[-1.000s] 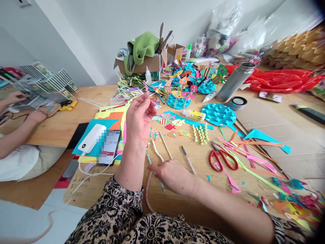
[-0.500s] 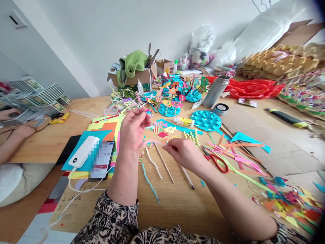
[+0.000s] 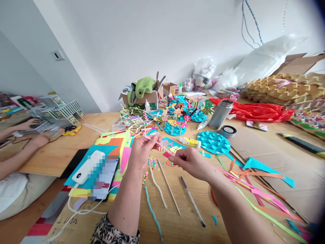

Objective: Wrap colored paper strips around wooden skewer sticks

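A thin pale pink strip [image 3: 164, 148] is stretched between both hands above the table. My left hand [image 3: 146, 149] pinches its upper left end, and my right hand [image 3: 186, 161] pinches the lower right end. Just below them lie small paper fish, an orange one [image 3: 169, 163] among them, and a patch of colourful confetti [image 3: 153, 162]. Nearer to me are a white fuzzy stem [image 3: 158, 188], a blue fuzzy stem [image 3: 153, 211], a wooden stick [image 3: 169, 188] and a pen [image 3: 193, 201].
Coloured paper [image 3: 124, 135], a phone [image 3: 108, 179] and a white power bank [image 3: 88, 166] lie left. Behind are a glue bottle [image 3: 190, 142], blue bumpy discs [image 3: 213, 142] and a metal flask [image 3: 220, 115]. Paper strips [image 3: 259, 183] spread right. Another person's hands [image 3: 38, 140] are far left.
The view has tilted up, so the table things sit lower. My hands have come closer together, and the pink strip between them now shows clearly. My right forearm now covers the red scissors almost fully.
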Demonstrator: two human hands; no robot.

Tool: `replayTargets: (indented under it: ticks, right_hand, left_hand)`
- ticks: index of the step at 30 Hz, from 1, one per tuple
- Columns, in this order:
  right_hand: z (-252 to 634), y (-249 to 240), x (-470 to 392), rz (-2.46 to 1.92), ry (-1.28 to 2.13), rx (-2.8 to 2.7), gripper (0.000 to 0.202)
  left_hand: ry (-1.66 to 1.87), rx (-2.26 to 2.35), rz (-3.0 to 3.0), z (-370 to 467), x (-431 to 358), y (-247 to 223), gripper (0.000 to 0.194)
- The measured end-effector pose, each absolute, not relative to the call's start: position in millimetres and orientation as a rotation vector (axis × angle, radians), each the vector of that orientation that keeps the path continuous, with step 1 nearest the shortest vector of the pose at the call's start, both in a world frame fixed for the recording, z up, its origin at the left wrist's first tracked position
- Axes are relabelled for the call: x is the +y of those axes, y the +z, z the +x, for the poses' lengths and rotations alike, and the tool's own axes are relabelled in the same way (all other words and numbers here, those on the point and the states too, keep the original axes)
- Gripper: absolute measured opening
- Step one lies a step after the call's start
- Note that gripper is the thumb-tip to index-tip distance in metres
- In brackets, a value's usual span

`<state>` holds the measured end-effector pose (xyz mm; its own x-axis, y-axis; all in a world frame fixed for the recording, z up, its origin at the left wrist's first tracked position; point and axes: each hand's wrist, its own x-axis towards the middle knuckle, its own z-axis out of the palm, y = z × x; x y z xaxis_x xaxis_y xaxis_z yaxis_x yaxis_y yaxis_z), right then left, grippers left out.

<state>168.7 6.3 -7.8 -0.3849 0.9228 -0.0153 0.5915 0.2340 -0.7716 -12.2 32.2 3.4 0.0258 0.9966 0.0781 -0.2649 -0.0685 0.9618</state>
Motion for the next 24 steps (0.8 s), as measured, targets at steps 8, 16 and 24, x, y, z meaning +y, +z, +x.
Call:
replayTargets:
  ticks: [8, 16, 24]
  right_hand:
    - [183.0, 6.8, 1.6, -1.17, 1.219, -2.089, 0.036]
    - [191.3, 1.3, 3.6, -1.007, 1.495, -1.99, 0.03]
    - [186.8, 2.9, 5.2, -1.216, 1.34, -2.028, 0.026]
  left_hand:
    - [1.267, 0.873, 0.895, -16.5, 33.3, 7.8, 0.037]
    - [1.312, 0.835, 0.829, -17.3, 36.4, 6.8, 0.035]
    - [1.367, 0.86, 0.867, -16.1, 36.4, 5.9, 0.037]
